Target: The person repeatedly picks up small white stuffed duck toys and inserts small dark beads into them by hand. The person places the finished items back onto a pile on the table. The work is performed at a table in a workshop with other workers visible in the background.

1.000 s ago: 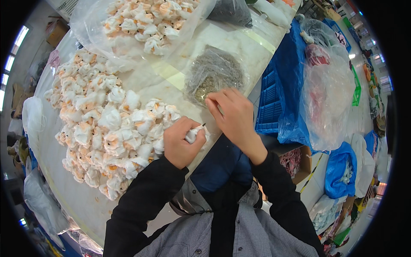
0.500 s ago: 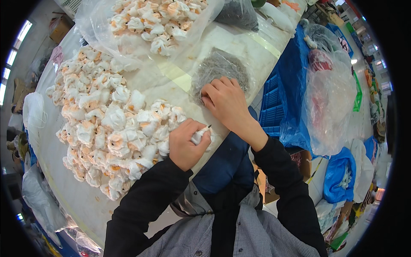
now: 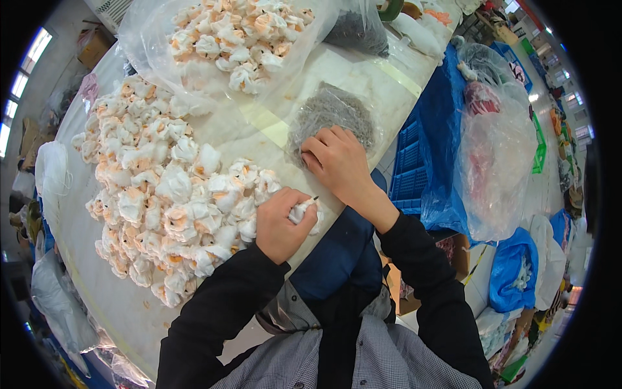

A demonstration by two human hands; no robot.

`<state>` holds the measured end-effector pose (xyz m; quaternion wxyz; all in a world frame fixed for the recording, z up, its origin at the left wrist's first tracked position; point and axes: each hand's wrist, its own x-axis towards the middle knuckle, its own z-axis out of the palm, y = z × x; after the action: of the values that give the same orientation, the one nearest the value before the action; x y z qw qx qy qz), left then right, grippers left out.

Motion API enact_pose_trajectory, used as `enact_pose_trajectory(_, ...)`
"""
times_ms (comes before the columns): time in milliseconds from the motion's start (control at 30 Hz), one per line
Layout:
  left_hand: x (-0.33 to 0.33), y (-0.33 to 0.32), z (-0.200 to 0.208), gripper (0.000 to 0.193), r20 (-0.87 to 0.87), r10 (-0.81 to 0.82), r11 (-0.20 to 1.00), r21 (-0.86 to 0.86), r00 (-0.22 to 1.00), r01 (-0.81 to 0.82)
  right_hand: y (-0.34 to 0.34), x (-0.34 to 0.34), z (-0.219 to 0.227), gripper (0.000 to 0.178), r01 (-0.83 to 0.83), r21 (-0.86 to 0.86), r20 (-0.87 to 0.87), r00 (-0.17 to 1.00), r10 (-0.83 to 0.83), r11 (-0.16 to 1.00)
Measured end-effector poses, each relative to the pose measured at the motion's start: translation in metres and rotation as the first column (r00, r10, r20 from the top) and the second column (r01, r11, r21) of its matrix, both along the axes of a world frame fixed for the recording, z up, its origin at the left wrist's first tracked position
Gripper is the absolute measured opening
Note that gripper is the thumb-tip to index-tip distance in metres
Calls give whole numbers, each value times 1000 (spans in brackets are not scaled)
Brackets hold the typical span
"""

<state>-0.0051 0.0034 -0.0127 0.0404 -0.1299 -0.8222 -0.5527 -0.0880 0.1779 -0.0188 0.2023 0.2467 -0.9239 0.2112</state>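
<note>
My left hand (image 3: pixel 280 225) is closed around a small white, fluffy cotton-like piece (image 3: pixel 299 212), with a thin dark tip poking up beside the thumb. It rests at the right end of a wide heap of similar white and peach tufts (image 3: pixel 173 185), many with dark specks. My right hand (image 3: pixel 343 167) lies over the near edge of a clear plastic bag (image 3: pixel 334 110) full of fine grey-brown bits. Its fingers are bent and pressed together at the bag; whatever is between the fingertips is hidden.
A large clear bag (image 3: pixel 139 45) holds more tufts at the back of the pale table (image 3: pixel 259 139). Beside it sits a bag of dark material (image 3: pixel 358 35). Right of the table are blue crates (image 3: pixel 409 170), a blue liner (image 3: pixel 442 142) and a stuffed clear bag (image 3: pixel 495 162).
The view has shifted slightly, so the table's contents appear a little lower. Both hands keep nearly the same positions, the left still holding the white tuft.
</note>
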Motion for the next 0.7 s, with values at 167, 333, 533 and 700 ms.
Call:
enact_pose_trajectory(167, 0, 0, 0, 10, 10, -8, 1000, 26, 1000, 8, 7, 3, 4, 8, -1, -216, 47, 999, 12, 976)
enact_pose_trajectory(333, 0, -2, 0, 11, 17, -28, 999, 16, 999, 28, 15, 18, 28, 10, 131, -465, 311, 950, 23, 876)
enact_pose_trajectory(533, -1, -2, 1, 11, 8, -47, 998, 38, 999, 47, 24, 49, 45, 16, 317, -667, 683, 622, 384, 674)
enact_pose_trajectory(700, -1, -3, 3, 11, 4, -61, 998, 21, 998, 61, 30, 68, 40, 19, 396, -734, 675, 507, 535, 551)
